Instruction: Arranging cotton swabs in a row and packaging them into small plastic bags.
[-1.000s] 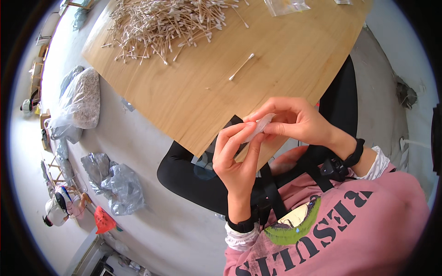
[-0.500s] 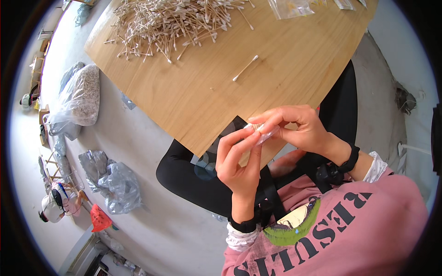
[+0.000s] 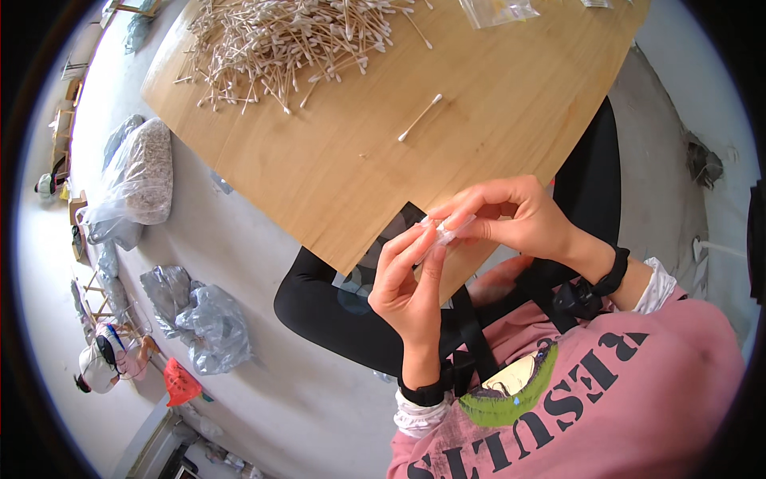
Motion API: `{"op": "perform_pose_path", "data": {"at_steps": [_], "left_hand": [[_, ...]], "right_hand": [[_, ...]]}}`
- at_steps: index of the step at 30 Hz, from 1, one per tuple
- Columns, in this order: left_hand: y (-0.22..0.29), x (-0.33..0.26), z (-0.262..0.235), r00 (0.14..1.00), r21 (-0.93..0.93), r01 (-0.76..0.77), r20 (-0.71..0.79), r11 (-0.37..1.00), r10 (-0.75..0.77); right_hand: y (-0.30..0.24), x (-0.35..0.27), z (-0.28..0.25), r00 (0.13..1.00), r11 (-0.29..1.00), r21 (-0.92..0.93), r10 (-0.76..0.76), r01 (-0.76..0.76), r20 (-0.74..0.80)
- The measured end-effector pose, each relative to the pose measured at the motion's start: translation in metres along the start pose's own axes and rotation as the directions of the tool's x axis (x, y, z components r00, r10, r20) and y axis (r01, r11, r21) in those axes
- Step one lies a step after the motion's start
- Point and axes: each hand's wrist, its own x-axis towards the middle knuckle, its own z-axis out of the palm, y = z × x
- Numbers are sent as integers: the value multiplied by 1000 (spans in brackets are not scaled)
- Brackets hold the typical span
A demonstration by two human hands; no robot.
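Note:
Close over the table's near corner, my two hands pinch a small clear plastic bag (image 3: 448, 233) between their fingertips. My left hand (image 3: 408, 271) grips its left side, thumb below and fingers above. On the other side my right hand (image 3: 515, 217) has thumb and forefinger closed on it. Whitish shapes show through the plastic, though the fingers cover most of it. Farther off, a single cotton swab (image 3: 420, 118) lies apart on the wooden table (image 3: 319, 176). A large heap of cotton swabs (image 3: 287, 48) spreads across the table's far left.
Clear plastic packets (image 3: 499, 12) lie at the table's far edge. On the floor to the left are a big clear sack (image 3: 148, 172) of pale material, crumpled grey plastic bags (image 3: 211, 323) and a red bag (image 3: 182, 383). Another person (image 3: 100, 363) is at the far left.
Both hands keep hold of the small bag, and its plastic looks more crumpled between the fingertips. The view has shifted slightly. The swabs on the table have stayed put.

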Motion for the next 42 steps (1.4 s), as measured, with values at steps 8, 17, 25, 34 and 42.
{"op": "perform_pose_path", "data": {"at_steps": [8,17,25,34,42], "left_hand": [[1,4,4,998,-137,44,-28,990,-49],[-7,5,2,998,-93,-26,47,995,30],[-3,3,12,1000,-113,-10,-20,994,8],[0,3,11,969,185,-247,37,951,244],[-7,6,6,951,213,-308,34,927,309]], "right_hand": [[-19,0,-4,982,981,46,183,-186,52],[-3,0,-12,994,992,75,99,-102,41],[-16,1,-10,991,992,3,127,-127,38],[-5,-2,-14,976,909,-360,-213,210,32],[-6,-4,-5,986,919,-370,-162,133,-48]]}}
